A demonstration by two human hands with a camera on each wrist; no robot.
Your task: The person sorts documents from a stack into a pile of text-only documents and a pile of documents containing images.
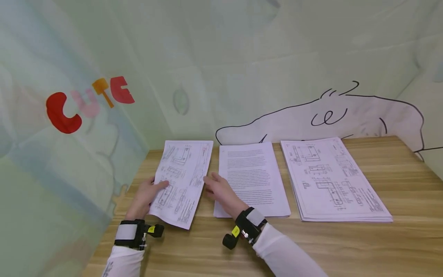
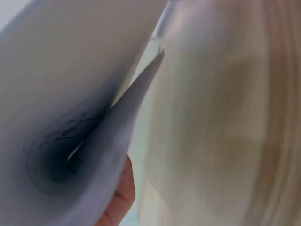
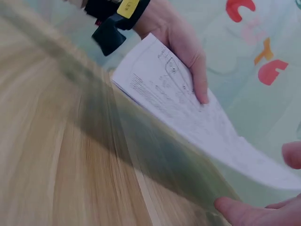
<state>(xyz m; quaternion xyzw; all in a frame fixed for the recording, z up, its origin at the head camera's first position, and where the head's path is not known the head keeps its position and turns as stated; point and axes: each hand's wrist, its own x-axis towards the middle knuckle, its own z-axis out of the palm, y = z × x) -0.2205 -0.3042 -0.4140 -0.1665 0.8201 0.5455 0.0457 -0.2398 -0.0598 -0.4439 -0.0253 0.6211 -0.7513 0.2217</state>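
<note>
My left hand (image 1: 145,196) grips the left side of a few printed drawing sheets (image 1: 185,165), thumb on top and fingers beneath. The sheets are lifted off the table and bowed; in the left wrist view their pages (image 2: 108,155) curl apart, with a finger (image 2: 123,195) behind them. By the sheets' right edge is my right hand (image 1: 221,192), over the left border of a text-printed stack (image 1: 247,177). In the right wrist view its thumb and fingers (image 3: 249,214) stand apart, the sheets' edge between them.
On the right lies a thicker stack of drawing sheets (image 1: 332,184). All of it is on a wooden table (image 1: 412,192). A pale printed cloth backdrop (image 1: 194,77) rises behind and along the left side.
</note>
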